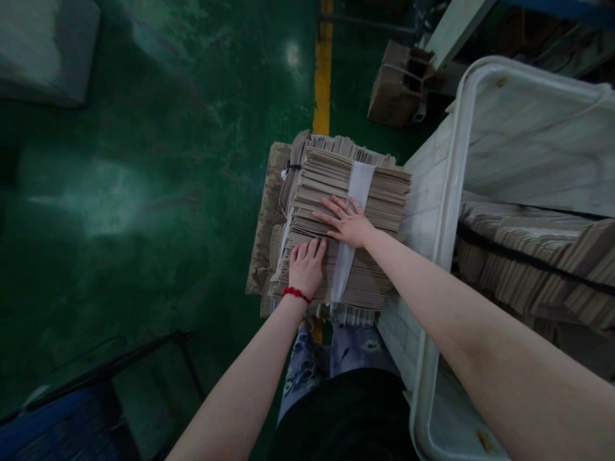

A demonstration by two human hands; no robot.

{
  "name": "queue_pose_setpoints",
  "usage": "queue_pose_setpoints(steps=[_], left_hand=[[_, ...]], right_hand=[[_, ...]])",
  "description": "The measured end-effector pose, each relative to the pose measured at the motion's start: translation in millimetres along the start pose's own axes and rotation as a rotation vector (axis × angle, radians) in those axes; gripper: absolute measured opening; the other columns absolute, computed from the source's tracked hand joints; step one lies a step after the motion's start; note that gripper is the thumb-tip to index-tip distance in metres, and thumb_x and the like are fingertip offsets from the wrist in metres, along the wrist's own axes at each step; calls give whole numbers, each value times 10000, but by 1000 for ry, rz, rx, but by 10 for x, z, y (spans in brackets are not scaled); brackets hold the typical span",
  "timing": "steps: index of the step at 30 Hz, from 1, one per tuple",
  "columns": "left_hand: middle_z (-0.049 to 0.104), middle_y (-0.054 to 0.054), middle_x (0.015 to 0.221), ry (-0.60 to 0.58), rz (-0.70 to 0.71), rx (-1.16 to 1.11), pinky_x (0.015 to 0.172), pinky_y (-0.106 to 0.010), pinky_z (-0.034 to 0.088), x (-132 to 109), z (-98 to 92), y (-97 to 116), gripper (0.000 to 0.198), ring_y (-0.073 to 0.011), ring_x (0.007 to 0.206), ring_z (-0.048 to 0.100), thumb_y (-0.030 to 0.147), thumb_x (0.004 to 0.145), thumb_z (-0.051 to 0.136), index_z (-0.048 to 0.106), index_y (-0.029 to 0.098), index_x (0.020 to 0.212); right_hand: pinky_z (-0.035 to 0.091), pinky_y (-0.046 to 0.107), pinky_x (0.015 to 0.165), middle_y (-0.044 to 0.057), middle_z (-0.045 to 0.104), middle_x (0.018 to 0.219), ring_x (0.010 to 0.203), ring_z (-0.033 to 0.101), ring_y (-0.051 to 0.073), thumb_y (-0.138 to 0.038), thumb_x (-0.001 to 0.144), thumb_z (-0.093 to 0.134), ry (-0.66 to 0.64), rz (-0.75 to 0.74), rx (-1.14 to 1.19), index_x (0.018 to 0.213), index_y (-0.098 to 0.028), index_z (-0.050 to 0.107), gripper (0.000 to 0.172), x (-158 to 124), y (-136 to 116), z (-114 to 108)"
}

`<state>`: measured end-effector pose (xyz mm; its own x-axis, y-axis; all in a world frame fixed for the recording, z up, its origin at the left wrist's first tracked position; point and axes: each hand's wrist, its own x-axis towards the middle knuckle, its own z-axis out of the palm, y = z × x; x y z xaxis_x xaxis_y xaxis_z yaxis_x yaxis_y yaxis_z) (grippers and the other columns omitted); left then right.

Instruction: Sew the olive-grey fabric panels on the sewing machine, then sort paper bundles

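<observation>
A bundle of flat cardboard pieces (pixel 327 173), packed on edge and wrapped by a white band (pixel 361 179), lies on a stack of more cardboard in front of my legs. My left hand (pixel 306 266) rests on the near left part of the bundle, fingers stretched forward. On the middle of it lies my right hand (pixel 348 221), fingers spread, partly over the white band. Neither hand is wrapped round anything. A dark tie (pixel 293 167) holds cardboard at the stack's left side.
A large white bin (pixel 454 192) stands close on the right, with strapped cardboard pieces (pixel 538 256) inside. Beyond are a brown box (pixel 396 83) and a yellow floor line (pixel 323 77). A blue crate (pixel 67 422) is at lower left, a pale block (pixel 43 51) at upper left.
</observation>
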<state>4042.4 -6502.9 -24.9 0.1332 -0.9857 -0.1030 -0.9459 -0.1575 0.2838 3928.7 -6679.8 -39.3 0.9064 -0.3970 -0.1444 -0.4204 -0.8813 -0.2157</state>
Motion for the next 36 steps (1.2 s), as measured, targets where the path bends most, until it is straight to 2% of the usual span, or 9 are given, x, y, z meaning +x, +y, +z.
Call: queue_pose_setpoints(steps=[5,12,16,36], left_hand=[[534,-128,1352,13,-59,23,995,-482,373,29,42,-1,502,-309,1196,480,145,881,413,515,243,1363],[553,-139,1361,40,63,-23,1146,-459,261,86,154,-20,477,-275,1319,421,117,898,361,514,117,1350],[542,-135,1374,41,68,-40,1164,-438,260,71,203,-59,491,-271,1333,416,107,889,366,500,103,1362],[497,-129,1418,36,75,-87,1172,-450,264,33,208,-94,542,-270,1357,382,89,869,384,446,111,1407]], right_hand=[[63,584,1148,-10,104,1620,1473,106,266,-431,935,473,-12,-2,5,1502,-422,190,634,7,7,13],[69,588,1146,-10,99,1620,1476,89,251,-406,936,479,-28,-5,15,1500,-428,182,638,21,23,21],[49,578,1151,-11,99,1620,1477,85,248,-391,930,490,-29,-2,20,1502,-422,184,649,22,27,23],[37,566,1161,-23,76,1621,1477,81,259,-379,934,469,-55,11,33,1502,-425,184,637,18,12,-26]])
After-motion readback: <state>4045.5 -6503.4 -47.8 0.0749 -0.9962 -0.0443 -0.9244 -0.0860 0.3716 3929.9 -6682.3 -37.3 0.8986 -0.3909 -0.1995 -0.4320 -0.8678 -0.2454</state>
